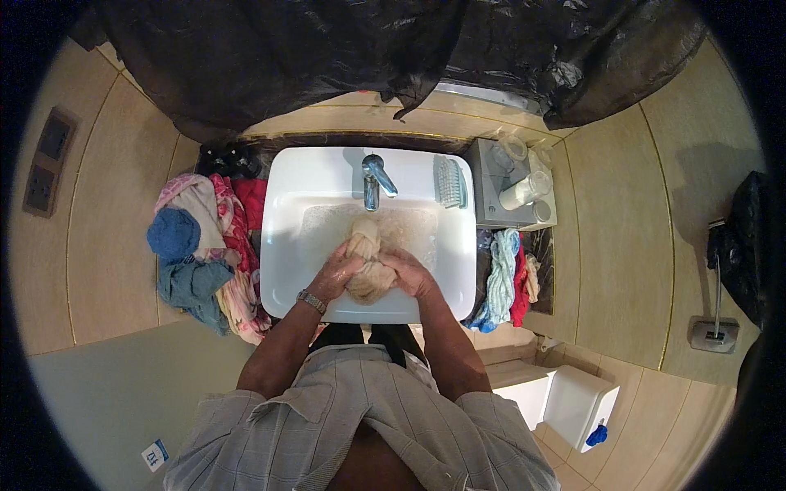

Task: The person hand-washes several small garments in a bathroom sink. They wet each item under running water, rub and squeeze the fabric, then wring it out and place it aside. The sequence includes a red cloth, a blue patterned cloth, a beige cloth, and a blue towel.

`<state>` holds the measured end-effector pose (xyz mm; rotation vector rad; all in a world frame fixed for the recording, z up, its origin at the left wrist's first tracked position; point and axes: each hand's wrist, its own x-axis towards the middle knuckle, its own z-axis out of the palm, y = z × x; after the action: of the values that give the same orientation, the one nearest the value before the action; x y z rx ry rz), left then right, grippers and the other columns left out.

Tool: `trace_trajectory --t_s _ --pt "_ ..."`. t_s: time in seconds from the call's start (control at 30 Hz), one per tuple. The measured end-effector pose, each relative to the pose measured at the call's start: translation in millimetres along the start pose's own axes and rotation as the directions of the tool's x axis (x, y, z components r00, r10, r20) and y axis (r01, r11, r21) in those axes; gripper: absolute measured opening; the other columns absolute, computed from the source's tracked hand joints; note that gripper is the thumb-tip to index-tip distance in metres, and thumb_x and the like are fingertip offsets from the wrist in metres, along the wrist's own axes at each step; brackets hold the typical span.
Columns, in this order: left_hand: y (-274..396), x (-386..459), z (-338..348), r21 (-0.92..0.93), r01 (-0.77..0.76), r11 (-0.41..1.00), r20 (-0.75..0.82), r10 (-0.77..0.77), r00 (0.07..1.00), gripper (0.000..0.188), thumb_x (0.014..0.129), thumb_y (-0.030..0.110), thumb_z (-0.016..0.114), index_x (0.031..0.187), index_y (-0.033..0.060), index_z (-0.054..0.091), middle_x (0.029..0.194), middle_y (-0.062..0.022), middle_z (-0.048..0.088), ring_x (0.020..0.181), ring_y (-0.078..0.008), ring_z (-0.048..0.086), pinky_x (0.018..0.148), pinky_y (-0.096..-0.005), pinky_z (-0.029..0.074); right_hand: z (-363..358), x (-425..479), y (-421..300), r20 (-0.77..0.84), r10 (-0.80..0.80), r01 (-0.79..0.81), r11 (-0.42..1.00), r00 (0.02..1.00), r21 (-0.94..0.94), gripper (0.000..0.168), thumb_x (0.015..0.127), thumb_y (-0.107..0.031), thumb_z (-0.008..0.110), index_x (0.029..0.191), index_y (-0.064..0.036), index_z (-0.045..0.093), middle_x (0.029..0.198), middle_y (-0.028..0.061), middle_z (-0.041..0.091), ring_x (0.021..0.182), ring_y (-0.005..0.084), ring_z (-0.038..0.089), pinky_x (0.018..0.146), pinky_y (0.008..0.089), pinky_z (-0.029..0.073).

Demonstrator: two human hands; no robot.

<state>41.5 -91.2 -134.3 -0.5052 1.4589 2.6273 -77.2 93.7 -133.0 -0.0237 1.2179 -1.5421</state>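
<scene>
Bunched between my hands is a wet beige cloth [368, 255], held over the white washbasin [282, 184]. My left hand [334, 271], with a metal watch on the wrist, grips the cloth's left side. On its right side my right hand [410, 270] has hold of it too. The cloth looks twisted at its middle, and its lower end hangs out toward the basin's front rim. Cloudy, sudsy water lies in the bowl beneath. Behind the cloth stands a chrome mixer tap [372, 181]. My fingertips are partly hidden by the fabric.
A scrubbing brush [451, 184] rests on the basin's back right corner. Left of the basin are piled clothes [227, 258]; twisted wet cloths [503, 276] lie at the right. A grey box [500, 199] with plastic containers stands behind them. Black plastic sheeting [307, 55] hangs above.
</scene>
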Motion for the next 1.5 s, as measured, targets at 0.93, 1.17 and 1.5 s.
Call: trace_trajectory --t_s 0.93,1.17,1.5 --pt "20 -1 -38 0.976 0.13 -0.177 -0.067 0.32 0.945 0.035 0.088 0.015 0.062 0.122 0.0142 0.067 0.1 -0.0144 0.07 0.108 -0.0358 0.063 0.089 -0.0565 0.046 -43 1 -8 -0.391 -0.299 -0.312 0.28 0.87 -0.908 0.079 0.085 -0.054 0.073 0.143 -0.004 0.053 0.127 0.0266 0.066 0.116 0.0388 0.064 0.099 0.046 0.051" --pt "12 0 15 0.492 0.34 0.801 -0.371 -0.161 0.915 0.066 0.098 0.032 0.067 0.152 0.0077 0.039 0.127 -0.0132 0.063 0.092 -0.0354 0.067 0.071 -0.0483 0.058 -34 66 20 -0.399 -0.427 -0.249 0.365 0.812 -0.897 0.082 0.081 -0.052 0.077 0.142 -0.001 0.055 0.136 0.0263 0.061 0.126 0.0357 0.059 0.104 0.0412 0.048" --pt "-62 32 -62 -0.32 0.015 0.947 0.112 0.023 0.993 0.07 0.101 0.047 0.051 0.159 0.0154 0.028 0.144 -0.0139 0.052 0.13 -0.0327 0.052 0.107 -0.0523 0.048 89 22 -27 -0.098 -0.354 0.19 0.691 0.93 -0.697 0.055 0.08 -0.052 0.08 0.104 -0.003 0.072 0.1 0.0163 0.073 0.091 0.0294 0.07 0.079 0.039 0.055"
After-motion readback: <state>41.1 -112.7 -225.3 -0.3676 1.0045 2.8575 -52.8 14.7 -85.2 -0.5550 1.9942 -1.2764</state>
